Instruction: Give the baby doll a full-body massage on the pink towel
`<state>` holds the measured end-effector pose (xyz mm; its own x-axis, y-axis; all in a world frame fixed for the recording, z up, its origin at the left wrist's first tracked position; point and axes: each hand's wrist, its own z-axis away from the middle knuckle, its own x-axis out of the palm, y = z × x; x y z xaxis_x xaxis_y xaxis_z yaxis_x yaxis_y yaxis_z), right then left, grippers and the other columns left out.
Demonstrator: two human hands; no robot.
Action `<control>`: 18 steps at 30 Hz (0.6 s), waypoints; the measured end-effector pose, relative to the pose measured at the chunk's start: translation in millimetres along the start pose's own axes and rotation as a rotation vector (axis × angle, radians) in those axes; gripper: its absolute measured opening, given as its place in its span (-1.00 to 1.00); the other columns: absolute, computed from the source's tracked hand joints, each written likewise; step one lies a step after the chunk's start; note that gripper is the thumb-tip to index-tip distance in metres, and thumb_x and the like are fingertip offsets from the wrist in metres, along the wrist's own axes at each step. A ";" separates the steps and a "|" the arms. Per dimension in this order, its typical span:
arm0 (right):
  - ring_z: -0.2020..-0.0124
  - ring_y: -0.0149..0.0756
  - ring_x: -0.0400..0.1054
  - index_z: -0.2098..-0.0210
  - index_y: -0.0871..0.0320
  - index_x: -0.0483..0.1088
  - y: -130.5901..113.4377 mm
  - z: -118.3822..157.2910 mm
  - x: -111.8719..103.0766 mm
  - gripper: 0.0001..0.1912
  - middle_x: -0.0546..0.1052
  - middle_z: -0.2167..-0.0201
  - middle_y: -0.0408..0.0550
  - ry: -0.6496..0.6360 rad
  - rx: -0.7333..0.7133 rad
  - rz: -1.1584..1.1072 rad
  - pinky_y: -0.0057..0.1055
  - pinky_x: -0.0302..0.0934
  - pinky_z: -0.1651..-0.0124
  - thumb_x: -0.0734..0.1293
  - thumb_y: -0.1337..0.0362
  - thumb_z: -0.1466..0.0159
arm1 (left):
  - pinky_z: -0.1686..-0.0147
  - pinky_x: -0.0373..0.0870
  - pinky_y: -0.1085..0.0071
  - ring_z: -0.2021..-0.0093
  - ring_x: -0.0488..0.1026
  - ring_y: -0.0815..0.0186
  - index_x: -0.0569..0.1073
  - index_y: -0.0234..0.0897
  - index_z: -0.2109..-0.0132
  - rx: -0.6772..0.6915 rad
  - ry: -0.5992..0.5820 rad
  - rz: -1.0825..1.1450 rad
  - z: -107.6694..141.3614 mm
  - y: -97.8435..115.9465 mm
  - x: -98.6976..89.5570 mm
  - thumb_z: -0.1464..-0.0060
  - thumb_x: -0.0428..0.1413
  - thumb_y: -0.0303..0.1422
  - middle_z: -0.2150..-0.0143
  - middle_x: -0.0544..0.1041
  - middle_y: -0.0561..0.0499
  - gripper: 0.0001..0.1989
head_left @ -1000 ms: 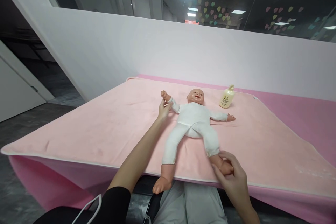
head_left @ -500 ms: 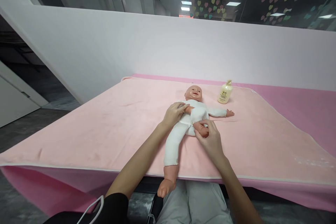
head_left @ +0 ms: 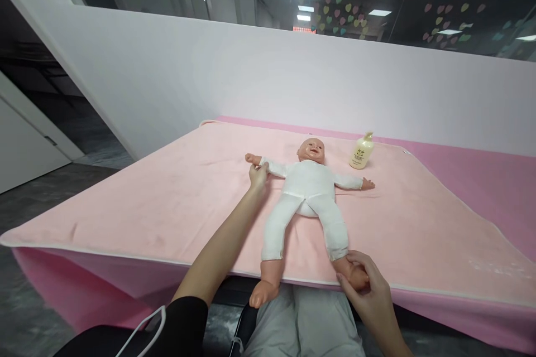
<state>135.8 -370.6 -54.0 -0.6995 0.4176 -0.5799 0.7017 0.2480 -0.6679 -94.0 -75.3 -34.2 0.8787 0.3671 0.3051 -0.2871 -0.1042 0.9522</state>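
Observation:
A baby doll [head_left: 309, 181] with a white cloth body lies face up, its head toward the wall and its feet over the table's front edge. My left hand [head_left: 258, 175] is closed around the doll's forearm on the left, which is stretched out sideways. With thumb and fingers my right hand [head_left: 368, 284] grips the doll's foot on the right, at the front edge. The doll's other arm lies out to the right, and its other leg hangs a little past the edge, untouched.
A pale yellow pump bottle [head_left: 360, 152] stands right of the doll's head. Under the doll spreads a peach towel [head_left: 188, 195] over a pink cloth [head_left: 481, 178]. A white partition [head_left: 259, 78] with dark glass above it rises behind the table.
The doll's left-side arm and right-side leg were folded together over its belly. Both are now stretched apart: my left hand moved outward with the arm, my right toward me with the foot.

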 end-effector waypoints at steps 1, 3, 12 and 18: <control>0.24 -0.27 0.40 0.18 0.12 0.30 0.8 -0.3 0.3 -0.74 0.47 0.26 -0.04 -0.003 0.006 -0.006 -0.40 0.31 0.20 0.32 0.24 -0.13 | 0.30 0.40 0.40 0.28 0.45 0.33 0.31 -0.30 0.16 -0.014 0.032 0.002 1.1 1.2 0.1 0.05 0.10 -0.43 0.23 0.43 -0.07 -0.75; 0.23 -0.27 0.39 0.19 0.11 0.30 -2.0 -7.3 -1.0 -0.74 0.47 0.26 -0.04 -0.014 0.004 -0.025 -0.40 0.31 0.19 0.33 0.24 -0.12 | 0.26 0.40 0.39 0.22 0.44 0.31 0.30 -0.29 0.12 0.073 0.045 -0.049 8.4 6.2 3.3 0.04 0.09 -0.43 0.17 0.42 -0.09 -0.71; 0.24 -0.25 0.35 0.23 0.10 0.32 -40.5 -102.2 5.2 -0.75 0.47 0.25 -0.05 0.023 -0.022 -0.153 -0.36 0.24 0.19 0.34 0.24 -0.08 | 0.03 0.31 0.29 0.03 0.36 0.26 0.39 -0.20 0.00 0.838 -0.633 -0.555 64.8 21.7 22.0 0.01 0.05 -0.49 0.06 0.42 -0.04 -0.63; 0.25 -0.26 0.34 0.28 0.11 0.30 -36.3 -130.1 38.0 -0.77 0.46 0.27 -0.09 0.029 0.009 -0.230 -0.34 0.22 0.17 0.34 0.24 -0.05 | 0.03 0.31 0.28 0.04 0.35 0.25 0.37 -0.22 -0.05 0.882 -0.698 -0.730 63.1 24.5 14.4 0.00 0.02 -0.53 0.05 0.41 -0.06 -0.57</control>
<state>101.3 -250.0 8.9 -0.8369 0.3754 -0.3983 0.5226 0.3318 -0.7854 -64.3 -130.9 -5.6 0.8095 0.0762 -0.5822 0.4358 -0.7425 0.5087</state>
